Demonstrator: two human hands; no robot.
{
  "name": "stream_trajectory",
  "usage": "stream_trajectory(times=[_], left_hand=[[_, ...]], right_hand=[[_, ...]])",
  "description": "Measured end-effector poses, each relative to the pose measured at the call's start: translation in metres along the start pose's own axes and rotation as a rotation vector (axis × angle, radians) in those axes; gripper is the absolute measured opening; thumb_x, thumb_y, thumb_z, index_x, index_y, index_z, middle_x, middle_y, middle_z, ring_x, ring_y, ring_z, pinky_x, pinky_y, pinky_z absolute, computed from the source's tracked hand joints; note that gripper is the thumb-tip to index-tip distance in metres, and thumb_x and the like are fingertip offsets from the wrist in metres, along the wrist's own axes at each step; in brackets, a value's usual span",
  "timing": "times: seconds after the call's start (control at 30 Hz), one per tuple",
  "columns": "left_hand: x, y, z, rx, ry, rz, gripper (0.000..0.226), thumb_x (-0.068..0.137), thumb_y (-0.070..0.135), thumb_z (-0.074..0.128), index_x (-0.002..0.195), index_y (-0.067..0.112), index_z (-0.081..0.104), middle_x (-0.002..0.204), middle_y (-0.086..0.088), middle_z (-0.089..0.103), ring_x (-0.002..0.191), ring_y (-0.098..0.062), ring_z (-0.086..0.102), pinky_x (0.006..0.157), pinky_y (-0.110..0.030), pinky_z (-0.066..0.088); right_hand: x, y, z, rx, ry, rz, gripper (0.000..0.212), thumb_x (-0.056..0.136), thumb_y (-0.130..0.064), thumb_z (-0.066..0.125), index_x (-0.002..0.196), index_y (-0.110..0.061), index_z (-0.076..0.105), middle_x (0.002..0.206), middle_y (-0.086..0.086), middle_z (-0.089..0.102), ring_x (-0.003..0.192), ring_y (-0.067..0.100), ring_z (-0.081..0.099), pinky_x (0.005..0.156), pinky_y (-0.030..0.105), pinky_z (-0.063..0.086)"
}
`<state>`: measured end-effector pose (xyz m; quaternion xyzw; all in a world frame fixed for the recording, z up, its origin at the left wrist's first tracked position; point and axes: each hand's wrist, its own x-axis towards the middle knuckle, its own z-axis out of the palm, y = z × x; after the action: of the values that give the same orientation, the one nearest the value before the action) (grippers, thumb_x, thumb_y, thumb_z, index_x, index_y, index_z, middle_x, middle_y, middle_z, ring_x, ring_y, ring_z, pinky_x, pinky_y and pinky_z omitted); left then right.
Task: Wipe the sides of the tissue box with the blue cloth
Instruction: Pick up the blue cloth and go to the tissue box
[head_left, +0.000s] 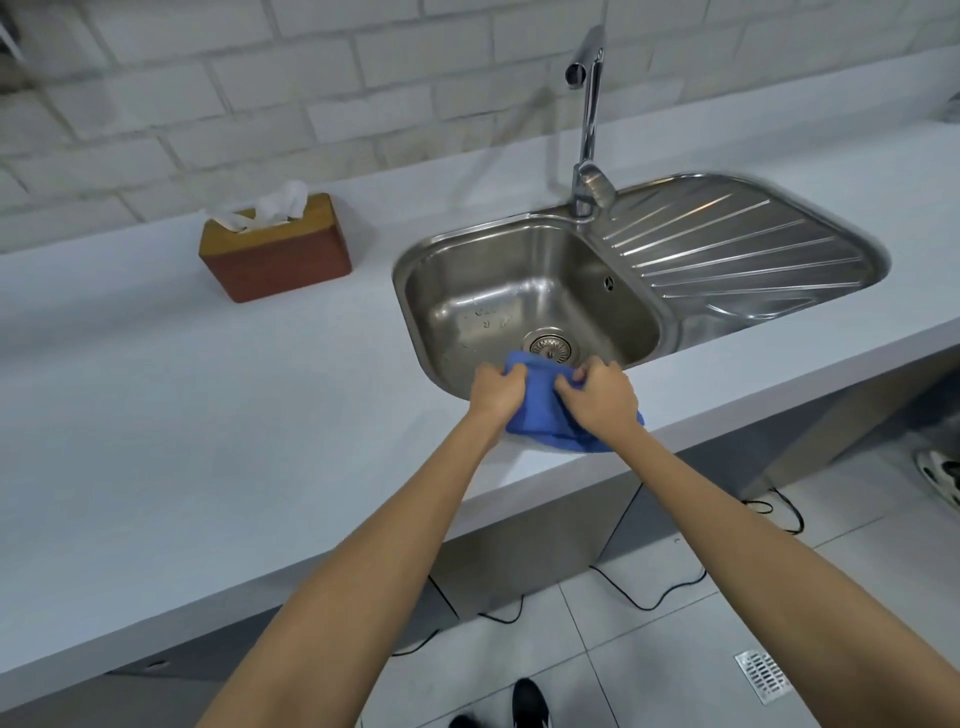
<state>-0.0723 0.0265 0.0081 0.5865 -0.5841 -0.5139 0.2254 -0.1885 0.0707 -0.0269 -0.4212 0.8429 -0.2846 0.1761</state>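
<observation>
At the bench's (208, 441) near edge, the left hand (496, 389) and right hand (597, 397) are both gripping the soft blue cloth (540, 410), bunching it over the sink (644, 332) rim. Farther left, the box (278, 254) is standing apart, probably light and rigid; steadying its top would suit. No writing is showing.

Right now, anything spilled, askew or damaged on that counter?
Nothing spilled or damaged. The tissue box stands upright but angled to the counter edge, tissues poking out on top. Both hands grip the blue cloth at the near rim of the sink, part of it overhanging the counter edge.
</observation>
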Motion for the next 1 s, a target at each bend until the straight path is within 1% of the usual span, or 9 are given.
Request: stream_trajectory(times=[0.1,0.23,0.43,0.53,0.6,0.7,0.77,0.87,1.0], left_hand=[[0.002,0.029,-0.002,-0.132,-0.064,0.034,0.037,0.090,0.008,0.046,0.056,0.017,0.035,0.058,-0.002,0.040,0.053,-0.013,0.038,0.046,-0.021,0.030],[0.006,0.058,-0.009,-0.279,-0.152,0.088,0.028,0.094,0.008,0.048,0.067,0.015,0.050,0.072,-0.005,0.055,0.063,-0.014,0.052,0.054,-0.023,0.042],[0.030,0.062,-0.054,-0.193,-0.063,0.160,0.018,0.096,0.017,0.049,0.079,0.015,0.053,0.082,-0.005,0.057,0.070,-0.015,0.051,0.063,-0.025,0.043],[0.052,0.048,-0.088,-0.110,0.098,0.164,0.017,0.094,0.017,0.052,0.078,0.015,0.052,0.094,-0.009,0.054,0.087,-0.022,0.049,0.080,-0.034,0.044],[0.064,0.035,-0.113,-0.081,0.245,0.158,0.010,0.092,0.016,0.055,0.086,0.011,0.059,0.100,-0.014,0.059,0.094,-0.026,0.055,0.089,-0.036,0.047],[0.080,0.015,-0.148,-0.099,0.383,0.118,0.025,0.091,0.017,0.056,0.110,0.000,0.059,0.116,-0.018,0.064,0.106,-0.030,0.060,0.087,-0.033,0.047],[0.089,0.004,-0.171,-0.265,0.299,0.044,0.023,0.092,0.025,0.056,0.104,0.006,0.061,0.114,-0.015,0.064,0.097,-0.025,0.064,0.078,-0.031,0.050],[0.096,-0.008,-0.201,-0.693,-0.030,-0.089,0.033,0.092,0.045,0.050,0.096,0.016,0.067,0.093,-0.004,0.076,0.075,-0.017,0.071,0.062,-0.027,0.056],[0.115,-0.033,-0.237,-0.990,-0.152,-0.148,0.039,0.091,0.036,0.052,0.110,0.005,0.064,0.100,-0.015,0.075,0.085,-0.028,0.072,0.079,-0.039,0.059]], right_hand=[[0.003,-0.013,-0.005,0.290,-0.002,0.110,0.036,0.093,-0.034,0.043,0.070,-0.008,0.052,0.091,0.018,0.060,0.093,0.035,0.055,0.077,0.038,0.041],[0.012,-0.043,-0.020,0.952,-0.260,0.464,0.051,0.090,-0.056,0.036,0.076,-0.012,0.057,0.068,0.006,0.056,0.059,0.022,0.052,0.049,0.024,0.044],[0.028,-0.082,-0.012,1.479,-0.660,0.526,0.070,0.077,-0.066,0.053,0.112,-0.005,0.058,0.094,0.013,0.067,0.077,0.028,0.066,0.064,0.034,0.058],[0.036,-0.109,0.006,1.510,-0.734,0.493,0.057,0.082,-0.050,0.058,0.119,-0.005,0.056,0.102,0.014,0.065,0.082,0.030,0.065,0.068,0.037,0.058],[0.043,-0.131,0.022,1.434,-0.703,0.425,0.036,0.088,-0.034,0.056,0.112,-0.007,0.057,0.095,0.011,0.064,0.076,0.025,0.064,0.059,0.031,0.058],[0.051,-0.168,0.046,1.290,-0.667,0.357,0.018,0.091,-0.018,0.052,0.102,-0.004,0.057,0.087,0.009,0.062,0.071,0.022,0.061,0.052,0.028,0.054],[0.058,-0.193,0.058,1.290,-0.711,0.360,0.013,0.091,-0.014,0.053,0.094,-0.003,0.058,0.088,0.011,0.062,0.073,0.024,0.061,0.055,0.031,0.054],[0.069,-0.227,0.074,1.293,-0.823,0.335,0.019,0.090,-0.015,0.055,0.102,-0.001,0.058,0.092,0.013,0.065,0.078,0.025,0.063,0.055,0.028,0.058],[0.084,-0.261,0.103,1.010,-0.830,0.183,0.013,0.089,-0.017,0.058,0.096,-0.007,0.062,0.092,0.008,0.065,0.079,0.018,0.063,0.064,0.028,0.054]])
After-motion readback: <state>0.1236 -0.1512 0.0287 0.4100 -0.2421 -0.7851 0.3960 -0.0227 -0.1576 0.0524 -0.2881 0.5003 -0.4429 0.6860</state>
